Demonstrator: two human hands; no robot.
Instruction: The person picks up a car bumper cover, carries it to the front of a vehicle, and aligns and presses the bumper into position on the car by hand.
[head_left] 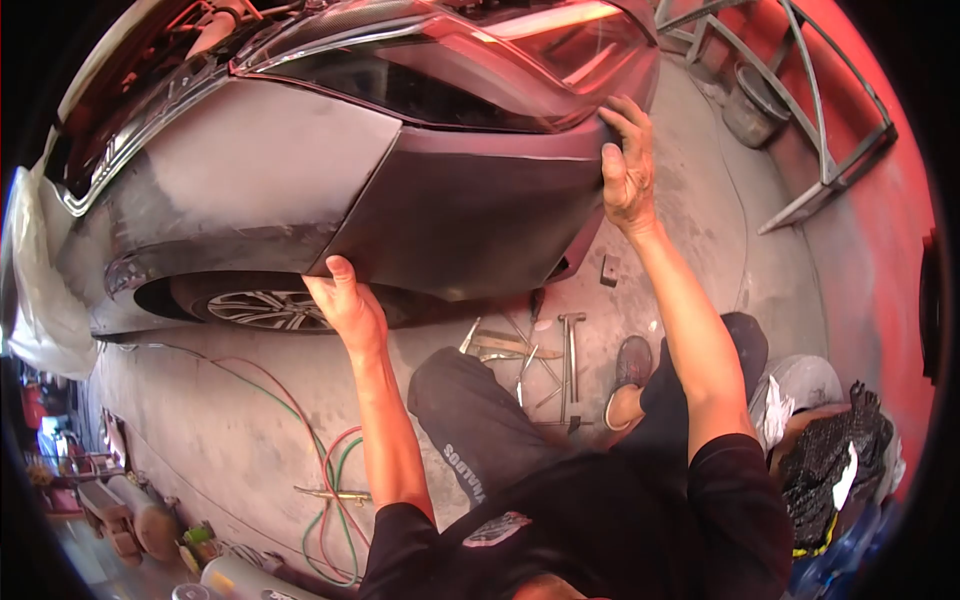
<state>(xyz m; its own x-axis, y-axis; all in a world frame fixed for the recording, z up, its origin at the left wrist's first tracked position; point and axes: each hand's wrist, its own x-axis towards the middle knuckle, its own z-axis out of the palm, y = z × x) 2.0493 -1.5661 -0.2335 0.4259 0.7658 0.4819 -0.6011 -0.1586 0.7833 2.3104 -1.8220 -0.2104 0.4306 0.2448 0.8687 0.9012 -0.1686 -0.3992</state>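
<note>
A dark bumper panel (pixel 480 215) meets a grey fender (pixel 265 150) along a slanted seam at the car's corner. My left hand (pixel 350 308) grips the panel's lower edge by the wheel arch, thumb on the outer face, fingers hidden underneath. At the panel's far right side, just below the headlight (pixel 420 75), my right hand (pixel 630 170) holds the edge, with its thumb and fingers bent around it. The wheel (pixel 265 308) sits under the fender, to the left of my left hand.
Hammers (pixel 571 350) and other hand tools lie on the floor between my legs. Red and green hoses (pixel 325 455) curl at the lower left. A metal frame (pixel 825 130) and a bucket (pixel 755 105) stand upper right, bags (pixel 835 455) lower right.
</note>
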